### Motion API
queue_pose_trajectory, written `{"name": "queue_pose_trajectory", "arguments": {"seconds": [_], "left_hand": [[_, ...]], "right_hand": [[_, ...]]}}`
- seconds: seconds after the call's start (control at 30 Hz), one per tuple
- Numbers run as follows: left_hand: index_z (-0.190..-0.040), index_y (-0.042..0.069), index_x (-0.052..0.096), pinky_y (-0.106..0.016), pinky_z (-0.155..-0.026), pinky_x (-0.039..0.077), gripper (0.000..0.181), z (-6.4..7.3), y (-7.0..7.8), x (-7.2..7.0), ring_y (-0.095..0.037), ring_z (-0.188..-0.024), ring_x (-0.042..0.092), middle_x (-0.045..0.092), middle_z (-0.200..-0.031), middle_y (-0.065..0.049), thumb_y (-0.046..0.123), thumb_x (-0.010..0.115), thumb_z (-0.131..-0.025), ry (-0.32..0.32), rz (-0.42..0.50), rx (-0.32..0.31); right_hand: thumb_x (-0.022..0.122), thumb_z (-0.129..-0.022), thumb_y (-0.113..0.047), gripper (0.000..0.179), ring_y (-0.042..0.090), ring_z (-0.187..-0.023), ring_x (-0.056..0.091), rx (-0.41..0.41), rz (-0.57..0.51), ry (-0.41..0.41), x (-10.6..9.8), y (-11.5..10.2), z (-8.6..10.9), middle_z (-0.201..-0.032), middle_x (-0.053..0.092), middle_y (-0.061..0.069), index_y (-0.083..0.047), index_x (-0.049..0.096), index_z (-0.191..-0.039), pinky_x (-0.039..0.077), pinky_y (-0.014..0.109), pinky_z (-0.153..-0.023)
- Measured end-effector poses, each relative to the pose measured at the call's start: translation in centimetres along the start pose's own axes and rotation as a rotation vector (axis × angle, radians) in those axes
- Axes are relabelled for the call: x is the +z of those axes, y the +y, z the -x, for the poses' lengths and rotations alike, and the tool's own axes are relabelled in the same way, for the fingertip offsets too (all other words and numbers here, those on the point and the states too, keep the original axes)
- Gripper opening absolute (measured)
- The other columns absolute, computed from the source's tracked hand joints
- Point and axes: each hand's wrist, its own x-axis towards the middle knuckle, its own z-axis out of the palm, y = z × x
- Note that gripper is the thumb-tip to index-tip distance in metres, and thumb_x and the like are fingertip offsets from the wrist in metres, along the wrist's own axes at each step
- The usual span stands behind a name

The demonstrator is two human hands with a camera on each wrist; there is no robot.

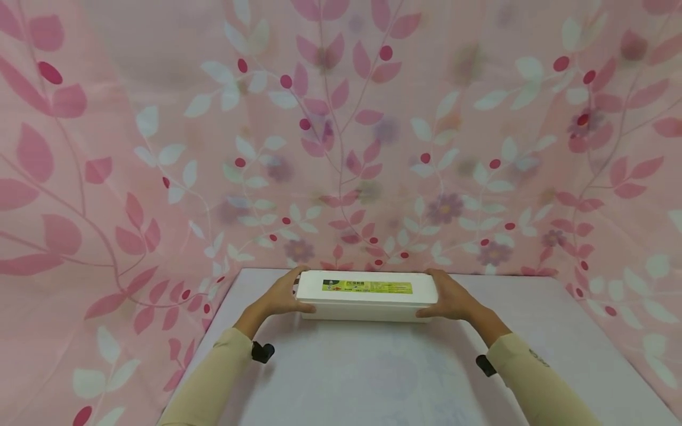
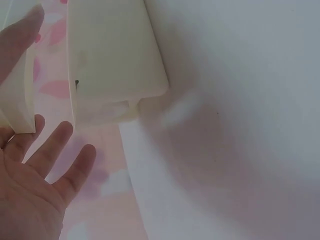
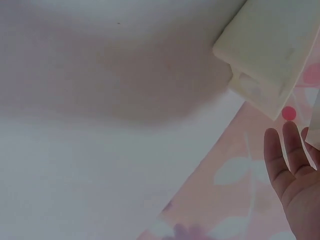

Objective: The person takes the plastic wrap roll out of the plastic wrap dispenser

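Observation:
A long white box lies across the far part of the table, its lid (image 1: 314, 288) bearing a yellow-green label (image 1: 367, 287). Below the lid's front edge shows the white base (image 1: 367, 313). My left hand (image 1: 279, 297) grips the lid's left end, thumb in front and fingers behind. At the other end my right hand (image 1: 453, 297) holds it the same way. In the left wrist view a gap separates the lid (image 2: 22, 95) from the base (image 2: 115, 50). The right wrist view shows the base (image 3: 267, 55) and only a sliver of the lid (image 3: 315, 125).
A pale cloth covers the table (image 1: 367, 373). Behind it and along both sides hangs a pink floral curtain (image 1: 341, 148), close to the box's back. Black wrist straps with mounts (image 1: 263, 352) sit at both sleeve cuffs.

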Motion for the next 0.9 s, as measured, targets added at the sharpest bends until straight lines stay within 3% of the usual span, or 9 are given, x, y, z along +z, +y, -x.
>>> {"name": "queue_pose_trajectory", "arguments": {"seconds": [0.2, 0.33, 0.47, 0.63, 0.9], "left_hand": [[-0.146, 0.027, 0.039, -0.055, -0.102, 0.046, 0.102, 0.8, 0.1, -0.5, -0.03, -0.13, 0.051, 0.052, -0.14, 0.002, 0.05, 0.091, -0.062, -0.012, -0.035, 0.0], [-0.148, 0.023, 0.037, -0.044, -0.092, 0.051, 0.104, 1.3, 0.0, -1.1, -0.025, -0.116, 0.055, 0.056, -0.131, 0.001, 0.051, 0.09, -0.064, -0.022, -0.055, -0.004], [-0.147, 0.018, 0.037, -0.036, -0.082, 0.049, 0.102, 1.9, -0.1, -1.7, -0.023, -0.106, 0.054, 0.058, -0.122, -0.001, 0.048, 0.089, -0.065, -0.022, -0.079, 0.015], [-0.148, 0.013, 0.036, -0.037, -0.086, 0.049, 0.103, 2.5, 0.0, -1.9, -0.024, -0.109, 0.054, 0.057, -0.126, -0.004, 0.049, 0.088, -0.066, -0.027, -0.08, 0.033], [-0.145, 0.019, 0.038, -0.037, -0.087, 0.049, 0.097, 3.0, 0.2, -1.9, -0.02, -0.108, 0.054, 0.057, -0.125, 0.0, 0.05, 0.088, -0.067, -0.022, -0.073, 0.035]], "right_hand": [[0.093, -0.059, -0.044, 0.104, 0.023, -0.103, 0.054, 0.006, -0.017, 0.001, -0.1, -0.4, 0.1, -0.124, 0.054, 0.01, -0.005, 0.04, -0.14, 0.047, 0.041, -0.086], [0.092, -0.06, -0.047, 0.104, 0.023, -0.1, 0.054, 0.008, -0.026, -0.012, -0.1, -1.0, 0.3, -0.121, 0.056, 0.009, -0.008, 0.04, -0.141, 0.047, 0.038, -0.082], [0.091, -0.06, -0.052, 0.106, 0.023, -0.103, 0.053, 0.006, -0.049, -0.028, 0.0, -1.7, 0.5, -0.126, 0.055, 0.009, -0.01, 0.039, -0.143, 0.046, 0.039, -0.085], [0.09, -0.061, -0.053, 0.106, 0.023, -0.106, 0.053, -0.012, -0.032, -0.023, 0.0, -1.8, 0.7, -0.132, 0.054, 0.009, -0.011, 0.04, -0.144, 0.046, 0.042, -0.089], [0.091, -0.06, -0.053, 0.101, 0.021, -0.099, 0.055, -0.022, -0.042, -0.016, 0.0, -1.7, 1.3, -0.121, 0.057, 0.007, -0.011, 0.042, -0.138, 0.047, 0.035, -0.08]]}}
